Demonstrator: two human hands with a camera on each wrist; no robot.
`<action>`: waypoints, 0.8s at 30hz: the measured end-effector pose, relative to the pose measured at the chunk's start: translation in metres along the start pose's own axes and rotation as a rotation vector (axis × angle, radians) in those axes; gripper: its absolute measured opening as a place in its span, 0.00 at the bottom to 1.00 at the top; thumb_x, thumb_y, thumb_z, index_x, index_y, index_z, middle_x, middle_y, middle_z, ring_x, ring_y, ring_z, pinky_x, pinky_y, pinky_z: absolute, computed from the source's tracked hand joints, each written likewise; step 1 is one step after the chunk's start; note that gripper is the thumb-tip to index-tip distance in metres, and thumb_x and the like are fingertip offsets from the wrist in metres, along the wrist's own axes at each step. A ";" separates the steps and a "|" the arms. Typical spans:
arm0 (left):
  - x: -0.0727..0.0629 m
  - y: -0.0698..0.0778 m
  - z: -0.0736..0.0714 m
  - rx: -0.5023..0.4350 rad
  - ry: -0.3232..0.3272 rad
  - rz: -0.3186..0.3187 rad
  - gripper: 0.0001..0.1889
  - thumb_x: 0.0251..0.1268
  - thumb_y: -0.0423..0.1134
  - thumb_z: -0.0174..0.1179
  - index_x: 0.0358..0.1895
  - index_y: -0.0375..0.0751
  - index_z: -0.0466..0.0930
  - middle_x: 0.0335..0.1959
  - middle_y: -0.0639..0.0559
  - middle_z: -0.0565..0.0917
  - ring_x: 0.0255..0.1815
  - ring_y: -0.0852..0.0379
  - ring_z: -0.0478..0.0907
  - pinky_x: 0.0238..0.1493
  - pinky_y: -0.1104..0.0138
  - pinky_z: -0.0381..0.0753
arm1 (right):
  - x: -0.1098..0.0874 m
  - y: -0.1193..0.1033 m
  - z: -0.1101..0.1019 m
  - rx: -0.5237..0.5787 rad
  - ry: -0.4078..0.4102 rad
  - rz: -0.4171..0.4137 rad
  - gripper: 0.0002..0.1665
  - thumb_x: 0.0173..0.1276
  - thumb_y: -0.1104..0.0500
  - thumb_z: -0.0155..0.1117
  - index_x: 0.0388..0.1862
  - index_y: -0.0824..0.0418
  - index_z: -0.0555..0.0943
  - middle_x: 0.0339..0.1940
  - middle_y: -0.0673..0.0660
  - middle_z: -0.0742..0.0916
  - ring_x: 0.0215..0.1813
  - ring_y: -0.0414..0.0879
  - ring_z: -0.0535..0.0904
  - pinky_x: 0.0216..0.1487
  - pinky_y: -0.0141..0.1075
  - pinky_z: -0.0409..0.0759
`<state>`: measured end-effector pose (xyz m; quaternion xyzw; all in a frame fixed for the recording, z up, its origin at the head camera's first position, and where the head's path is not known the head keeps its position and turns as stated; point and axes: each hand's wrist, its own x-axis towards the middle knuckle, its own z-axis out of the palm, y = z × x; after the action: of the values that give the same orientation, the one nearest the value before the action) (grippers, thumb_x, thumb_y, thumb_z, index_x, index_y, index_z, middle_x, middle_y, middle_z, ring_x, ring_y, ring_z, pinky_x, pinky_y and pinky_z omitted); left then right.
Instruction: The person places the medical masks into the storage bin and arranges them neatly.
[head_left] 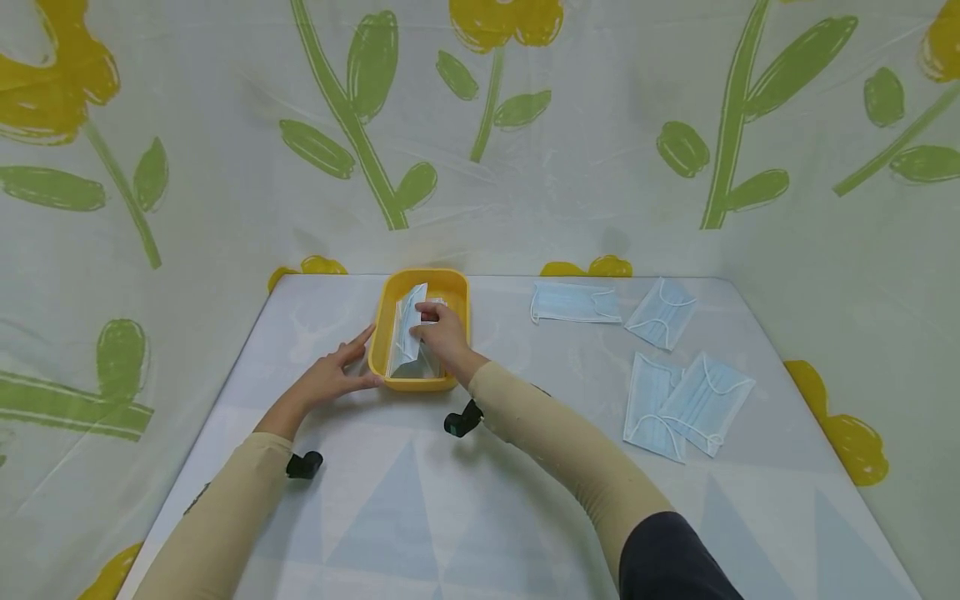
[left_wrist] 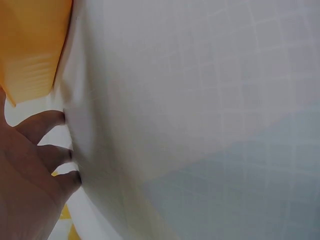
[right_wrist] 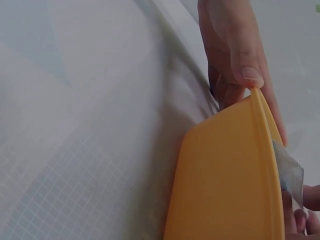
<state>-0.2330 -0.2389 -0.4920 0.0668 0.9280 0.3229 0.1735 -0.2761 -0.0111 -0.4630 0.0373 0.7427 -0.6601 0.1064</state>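
A yellow plastic bin stands near the far edge of the table, with light-blue face masks inside. Over it, my right hand pinches a face mask between thumb and fingers; the mask stands tilted up inside the bin. At the bin's near left corner, my left hand has its fingers spread, the thumb at the rim and the index finger along the left side. From the right wrist, that left thumb shows right at the bin's rim, and a clear plastic edge sticks up beside the right fingers.
Several loose face masks lie to the right: one flat mask at the back, a slanted mask beside it, and two overlapping, including the nearer mask. A flower-print cloth hangs behind the table.
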 end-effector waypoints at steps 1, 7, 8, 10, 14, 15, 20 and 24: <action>0.000 0.000 0.000 -0.002 0.001 0.000 0.55 0.57 0.71 0.65 0.81 0.77 0.37 0.79 0.40 0.60 0.81 0.29 0.37 0.71 0.27 0.43 | 0.000 0.000 0.000 0.005 -0.005 0.008 0.23 0.67 0.69 0.68 0.61 0.59 0.81 0.49 0.54 0.82 0.49 0.46 0.76 0.56 0.36 0.82; -0.001 0.001 0.001 0.004 0.008 0.011 0.55 0.58 0.71 0.65 0.82 0.76 0.37 0.78 0.39 0.61 0.81 0.28 0.38 0.72 0.27 0.44 | -0.001 0.002 -0.003 0.027 -0.023 0.016 0.23 0.68 0.68 0.68 0.62 0.60 0.80 0.48 0.54 0.81 0.48 0.47 0.75 0.56 0.37 0.82; 0.000 0.001 0.001 0.006 0.009 0.014 0.55 0.58 0.71 0.65 0.82 0.75 0.37 0.78 0.39 0.61 0.81 0.28 0.39 0.71 0.27 0.44 | -0.001 0.003 -0.004 0.029 -0.024 0.015 0.23 0.68 0.68 0.69 0.61 0.60 0.80 0.49 0.54 0.81 0.48 0.47 0.75 0.56 0.37 0.82; -0.001 0.001 0.001 0.008 0.007 0.016 0.55 0.58 0.71 0.65 0.82 0.74 0.37 0.78 0.38 0.61 0.81 0.27 0.39 0.71 0.27 0.44 | -0.001 0.003 -0.005 0.032 -0.021 0.013 0.23 0.68 0.67 0.69 0.61 0.59 0.80 0.50 0.54 0.81 0.49 0.47 0.76 0.57 0.37 0.83; -0.001 0.001 0.001 0.003 0.004 0.014 0.55 0.58 0.70 0.65 0.82 0.74 0.38 0.78 0.38 0.61 0.81 0.27 0.39 0.72 0.27 0.43 | -0.003 0.001 -0.008 0.045 -0.014 0.014 0.24 0.68 0.67 0.69 0.62 0.59 0.79 0.51 0.54 0.82 0.51 0.48 0.78 0.58 0.37 0.83; -0.001 0.001 0.001 0.002 0.003 0.013 0.55 0.58 0.70 0.65 0.82 0.74 0.37 0.78 0.38 0.61 0.81 0.28 0.39 0.72 0.27 0.43 | -0.003 0.001 -0.009 0.048 -0.012 0.014 0.24 0.68 0.67 0.69 0.62 0.59 0.79 0.51 0.54 0.82 0.51 0.48 0.78 0.58 0.37 0.83; -0.001 0.003 0.001 0.003 -0.004 0.005 0.55 0.59 0.69 0.65 0.82 0.73 0.37 0.79 0.37 0.60 0.81 0.28 0.38 0.71 0.27 0.43 | -0.004 0.000 -0.011 0.067 -0.012 0.010 0.24 0.69 0.68 0.68 0.63 0.60 0.79 0.50 0.53 0.82 0.50 0.48 0.80 0.57 0.36 0.83; -0.002 0.005 0.001 0.000 -0.008 -0.006 0.55 0.60 0.68 0.66 0.82 0.73 0.37 0.79 0.38 0.60 0.81 0.28 0.38 0.71 0.26 0.43 | -0.005 0.000 -0.014 0.074 -0.014 0.000 0.24 0.69 0.68 0.67 0.64 0.60 0.79 0.51 0.53 0.82 0.50 0.47 0.80 0.57 0.35 0.83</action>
<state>-0.2308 -0.2348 -0.4896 0.0653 0.9276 0.3219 0.1782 -0.2729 0.0035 -0.4606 0.0368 0.7171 -0.6873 0.1102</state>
